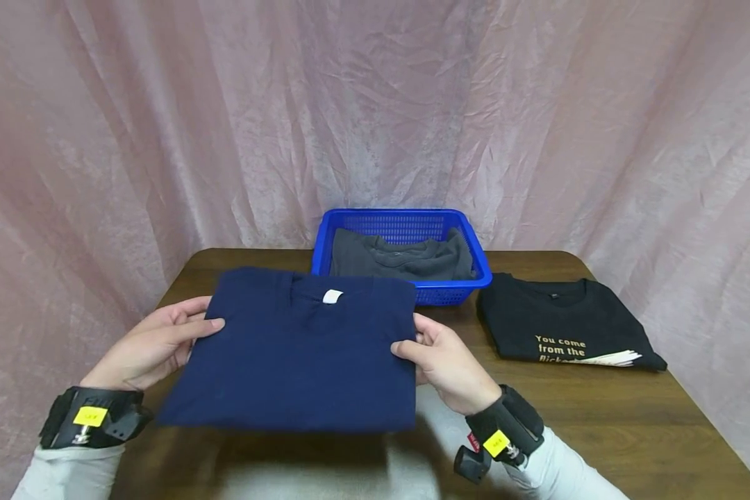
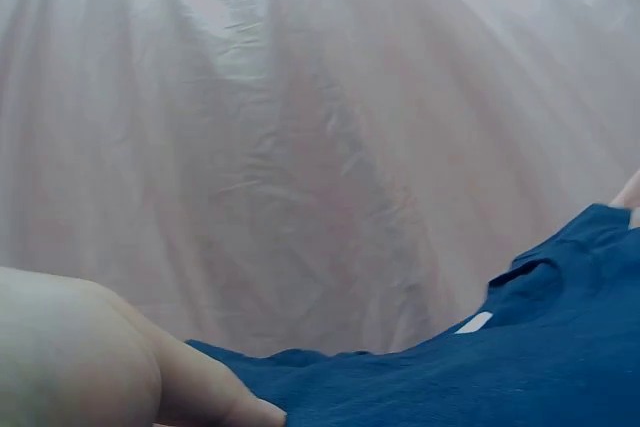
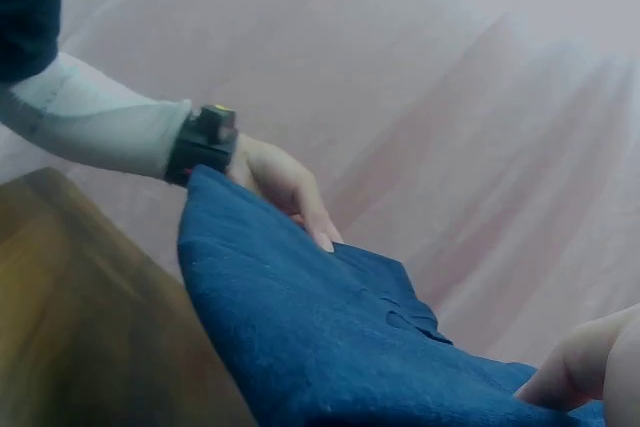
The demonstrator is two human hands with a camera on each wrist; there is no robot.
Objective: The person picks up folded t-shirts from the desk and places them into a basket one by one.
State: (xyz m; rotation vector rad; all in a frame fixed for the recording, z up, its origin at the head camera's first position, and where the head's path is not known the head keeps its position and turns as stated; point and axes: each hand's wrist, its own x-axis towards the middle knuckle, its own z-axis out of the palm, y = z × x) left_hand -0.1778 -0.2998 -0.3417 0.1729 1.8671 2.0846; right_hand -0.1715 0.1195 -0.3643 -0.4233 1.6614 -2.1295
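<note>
A folded navy T-shirt with a white neck label is held up over the near part of the table. At its left edge my left hand pinches the cloth, thumb on top and fingers beneath. My right hand grips the opposite edge the same way. Both wrist views show the shirt too, its collar standing out in the left wrist view. Behind the shirt is a blue plastic basket with a dark grey folded garment inside. The shirt hides part of the basket's front.
To the right of the basket, a folded black T-shirt with gold lettering lies on the brown wooden table, close to its right edge. Pink curtains hang behind the table and along its sides.
</note>
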